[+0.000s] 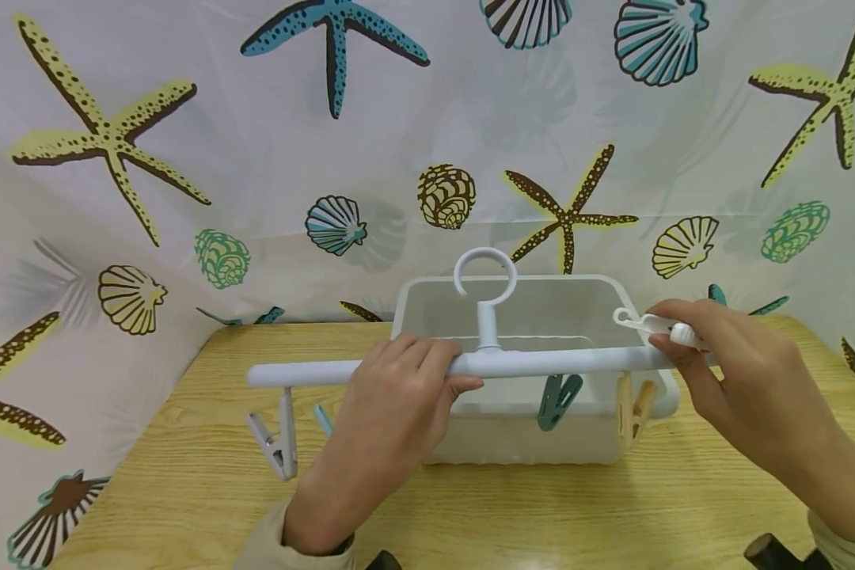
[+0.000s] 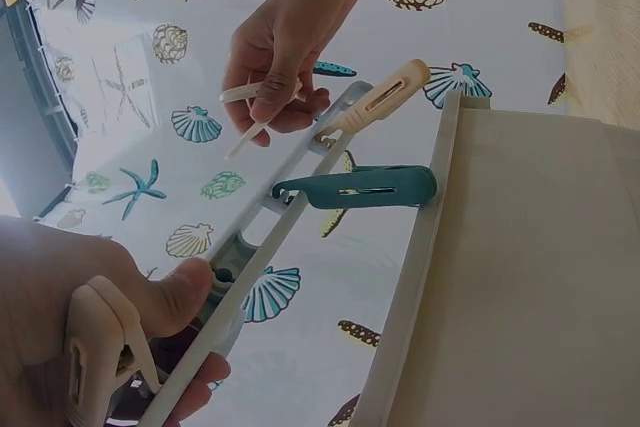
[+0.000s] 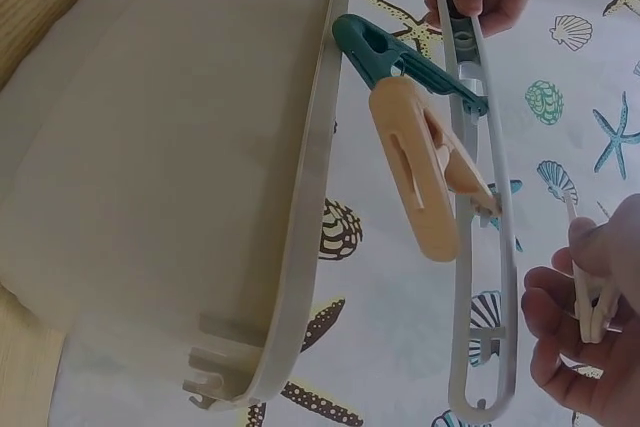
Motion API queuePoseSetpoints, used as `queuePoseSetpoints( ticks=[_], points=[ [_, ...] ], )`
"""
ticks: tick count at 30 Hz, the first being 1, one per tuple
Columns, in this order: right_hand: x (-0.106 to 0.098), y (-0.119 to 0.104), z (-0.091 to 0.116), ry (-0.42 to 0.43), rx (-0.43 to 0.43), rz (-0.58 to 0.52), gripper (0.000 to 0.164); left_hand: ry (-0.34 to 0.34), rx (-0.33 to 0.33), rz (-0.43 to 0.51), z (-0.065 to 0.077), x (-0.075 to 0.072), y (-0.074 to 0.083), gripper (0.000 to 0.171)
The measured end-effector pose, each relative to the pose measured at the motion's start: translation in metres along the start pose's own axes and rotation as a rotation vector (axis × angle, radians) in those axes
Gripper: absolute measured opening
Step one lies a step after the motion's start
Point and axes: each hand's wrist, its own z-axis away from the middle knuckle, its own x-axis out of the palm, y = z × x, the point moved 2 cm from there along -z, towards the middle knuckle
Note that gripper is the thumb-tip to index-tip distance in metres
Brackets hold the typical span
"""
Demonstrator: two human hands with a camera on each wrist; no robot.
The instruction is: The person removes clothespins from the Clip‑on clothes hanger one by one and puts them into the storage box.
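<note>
A white clip hanger point(image 1: 556, 362) with a round hook is held level above the table. My left hand point(image 1: 399, 408) grips its bar left of the hook, thumb on the near side. At the bar's right end, my right hand point(image 1: 762, 388) pinches a white clothespin point(image 3: 592, 312) between thumb and fingers. From the bar hang a grey clothespin point(image 1: 285, 443), a light blue one point(image 1: 324, 419) partly hidden by my left hand, a dark green clothespin point(image 2: 370, 188) and a beige clothespin point(image 3: 412, 172). In the right wrist view, the underside shows slots along the bar.
A whitish plastic bin point(image 1: 520, 443) stands on the wooden table point(image 1: 185, 491), just behind the hanger. A cloth point(image 1: 271, 158) printed with shells and starfish hangs behind and beside the table.
</note>
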Motion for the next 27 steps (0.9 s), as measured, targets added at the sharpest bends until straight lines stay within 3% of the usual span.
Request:
queuePoseSetpoints(
  ticks=[6, 16, 27],
  points=[
    [0.001, 0.003, -0.002, -0.016, -0.006, 0.014, 0.054, -0.01, 0.009, 0.011, 0.001, 0.001, 0.0, 0.026],
    [0.002, 0.002, -0.008, 0.028, -0.008, 0.003, 0.055, -0.014, 0.058, -0.038, 0.002, 0.004, 0.001, 0.024],
    [0.006, 0.007, -0.012, -0.023, -0.014, 0.011, 0.053, -0.042, 0.073, -0.022, 0.002, 0.002, 0.003, 0.024]
  ],
)
